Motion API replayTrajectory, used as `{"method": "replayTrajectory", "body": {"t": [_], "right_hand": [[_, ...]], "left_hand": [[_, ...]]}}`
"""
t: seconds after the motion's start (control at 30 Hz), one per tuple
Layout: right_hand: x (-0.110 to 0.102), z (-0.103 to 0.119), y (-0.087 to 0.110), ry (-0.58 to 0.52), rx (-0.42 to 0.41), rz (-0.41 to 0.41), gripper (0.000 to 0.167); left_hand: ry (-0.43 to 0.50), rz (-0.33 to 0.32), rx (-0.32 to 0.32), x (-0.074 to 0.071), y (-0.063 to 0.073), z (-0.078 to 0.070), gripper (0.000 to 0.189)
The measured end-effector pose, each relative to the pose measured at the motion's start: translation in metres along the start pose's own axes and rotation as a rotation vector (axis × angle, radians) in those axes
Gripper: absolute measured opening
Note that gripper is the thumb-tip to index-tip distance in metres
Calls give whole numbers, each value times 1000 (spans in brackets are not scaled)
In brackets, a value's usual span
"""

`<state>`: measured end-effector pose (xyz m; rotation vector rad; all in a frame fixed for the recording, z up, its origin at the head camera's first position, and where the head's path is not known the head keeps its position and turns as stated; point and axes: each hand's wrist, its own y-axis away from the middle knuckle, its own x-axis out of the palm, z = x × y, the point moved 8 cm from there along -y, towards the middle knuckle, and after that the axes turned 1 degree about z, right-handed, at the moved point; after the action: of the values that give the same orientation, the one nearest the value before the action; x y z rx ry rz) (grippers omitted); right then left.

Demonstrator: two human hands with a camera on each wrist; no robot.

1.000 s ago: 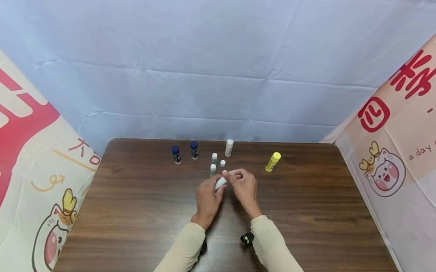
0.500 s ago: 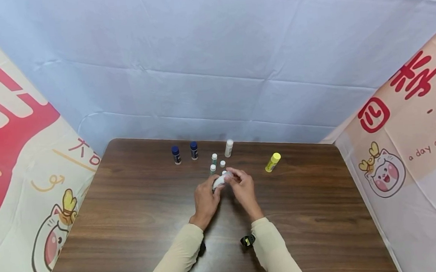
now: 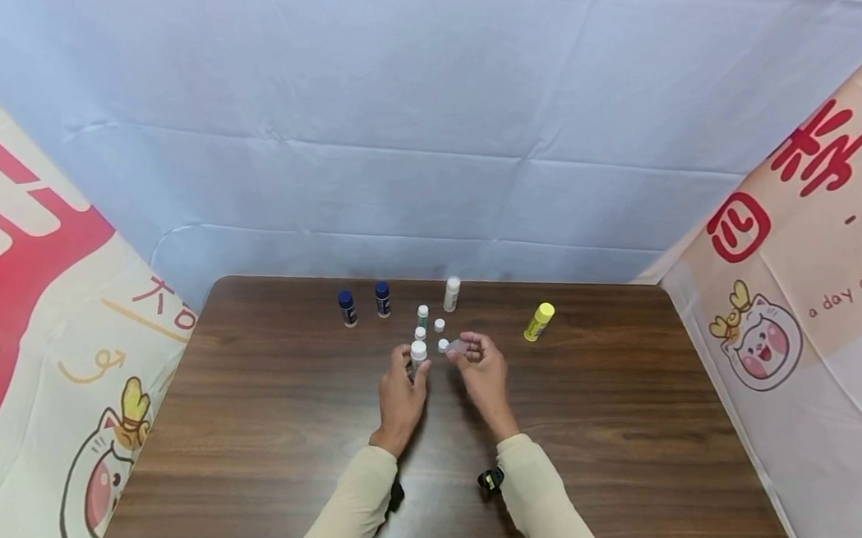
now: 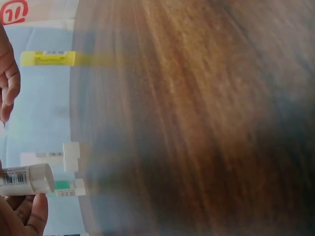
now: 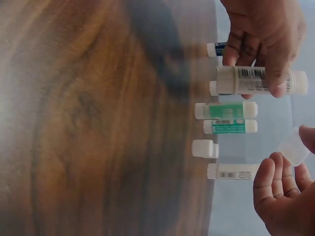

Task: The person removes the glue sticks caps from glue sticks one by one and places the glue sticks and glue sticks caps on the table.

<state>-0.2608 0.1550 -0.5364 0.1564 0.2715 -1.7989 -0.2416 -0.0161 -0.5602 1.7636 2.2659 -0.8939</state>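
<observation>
A white glue stick [image 3: 418, 352] stands nearly upright in my left hand [image 3: 400, 398], thumb and fingers gripping its sides. In the right wrist view its barcode label [image 5: 252, 80] shows between the fingers, with a narrower white top. To the right, my right hand [image 3: 486, 385] pinches a translucent cap [image 5: 294, 147], held apart from the stick. Two small white caps, one nearer [image 3: 444, 345] and one farther [image 3: 439, 325], lie on the table close to the hands. Just beyond the left hand are two green-labelled glue sticks [image 5: 226, 110] with white tops.
Another white glue stick [image 3: 451, 294] stands near the back edge of the brown table [image 3: 277, 418]. Two dark blue glue sticks [image 3: 348, 309] are at the back left, and a yellow glue stick [image 3: 540, 321] stands to the right. Pale cloth [image 3: 393, 140] hangs behind the table.
The translucent cap has come away from the white glue stick. My left hand has shifted left and tipped the stick from slanted to nearly upright; the right hand keeps the cap.
</observation>
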Motion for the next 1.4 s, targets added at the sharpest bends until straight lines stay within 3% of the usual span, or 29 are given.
{"method": "replayTrajectory", "body": {"t": [0.17,0.53,0.83,1.17,1.4], "right_hand": [[2,-9,4,88,13,-29,26],[3,-19,9,228,23,-66,23],[9,-25,8,320,18,-43,24],[14,-27,3,381,19,-9,24],[19,-28,-3,424,13,17,23]], "left_hand": [[14,6,-32,2,1,7,33],[-2,26,-33,7,3,13,31],[-19,65,-52,12,6,16,30],[-22,69,-26,15,6,20,30],[-72,73,-17,16,1,18,30]]}}
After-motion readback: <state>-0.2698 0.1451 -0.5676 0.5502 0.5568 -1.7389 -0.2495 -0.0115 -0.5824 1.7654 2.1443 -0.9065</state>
